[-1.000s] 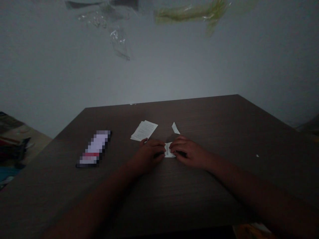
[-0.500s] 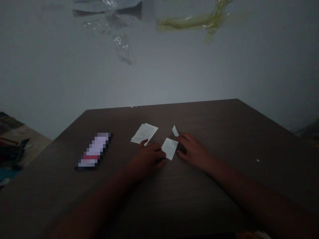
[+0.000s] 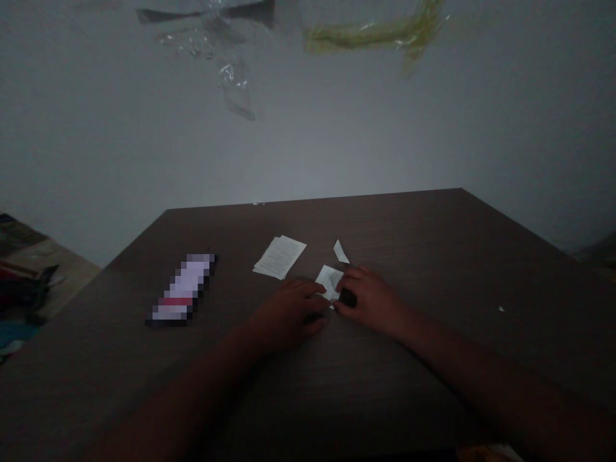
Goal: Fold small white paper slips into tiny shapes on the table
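Between two bare hands, near the middle of the tabletop (image 3: pixel 414 237): one small printed sheet (image 3: pixel 329 276), far corner showing, near corner going under the fingers.

Grip, left: left hand (image 3: pixel 293 314) is resting its fingertips on the sheet's near-left edge, thumb standing apart, nothing pinched.

Grip, right: right hand (image 3: pixel 368 296) is curving round the sheet's right edge, a dark gap showing between thumb and fingers. Whether it is pinching the paper or only touching it, I am unable to tell; nor am I making out any fold.

Handling note: I am judging this thin stock prone to skidding and creasing, so I am favouring light, steady left-hand pressure, small right-hand movements, and edges squared before anything is pressed down.

Beyond the fingers: one narrow paper slip (image 3: pixel 341 252) is lying past the right hand; one loose paper stack (image 3: pixel 280 258), printed, edges uneven, is lying past the left; one phone (image 3: pixel 185 282), screen lit and pixelated, is lying farther left; one white scrap (image 3: pixel 501 309) is lying well to the right.

Surface: dark brown, faintly grained.

Room: dim; a pale wall (image 3: pixel 375 135) is rising behind, bearing yellow tape (image 3: pixel 375 38) and glossy clear tape (image 3: pixel 234 76). Lower left, I am seeing blurred clutter (image 3: pixel 29 282).
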Demonstrator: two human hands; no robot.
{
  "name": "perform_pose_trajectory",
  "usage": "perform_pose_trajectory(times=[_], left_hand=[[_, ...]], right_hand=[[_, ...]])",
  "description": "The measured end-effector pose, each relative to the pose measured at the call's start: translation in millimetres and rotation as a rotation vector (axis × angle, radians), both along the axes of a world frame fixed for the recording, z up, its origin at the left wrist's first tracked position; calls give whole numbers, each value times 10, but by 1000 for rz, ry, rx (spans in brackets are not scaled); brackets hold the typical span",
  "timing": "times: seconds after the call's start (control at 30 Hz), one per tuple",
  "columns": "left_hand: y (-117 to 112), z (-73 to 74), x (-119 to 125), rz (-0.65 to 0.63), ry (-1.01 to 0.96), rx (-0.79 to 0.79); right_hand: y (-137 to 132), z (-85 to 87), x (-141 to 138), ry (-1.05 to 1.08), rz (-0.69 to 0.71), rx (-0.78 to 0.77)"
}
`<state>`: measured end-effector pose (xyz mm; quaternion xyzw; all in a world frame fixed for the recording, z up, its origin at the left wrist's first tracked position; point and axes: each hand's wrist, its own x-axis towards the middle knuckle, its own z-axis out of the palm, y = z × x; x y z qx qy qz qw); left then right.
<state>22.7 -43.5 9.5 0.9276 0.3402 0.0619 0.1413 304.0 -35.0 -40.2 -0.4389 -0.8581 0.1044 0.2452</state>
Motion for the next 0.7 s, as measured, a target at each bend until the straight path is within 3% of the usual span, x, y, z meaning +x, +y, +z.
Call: perform_pose_trajectory(times=[0.3, 0.7], left_hand=[[-40, 93, 5, -5, 9, -36], [-12, 97, -8, 0, 37, -37]], right_hand=[[-52, -3, -63, 4, -67, -74], [303, -72, 86, 35, -261, -66]])
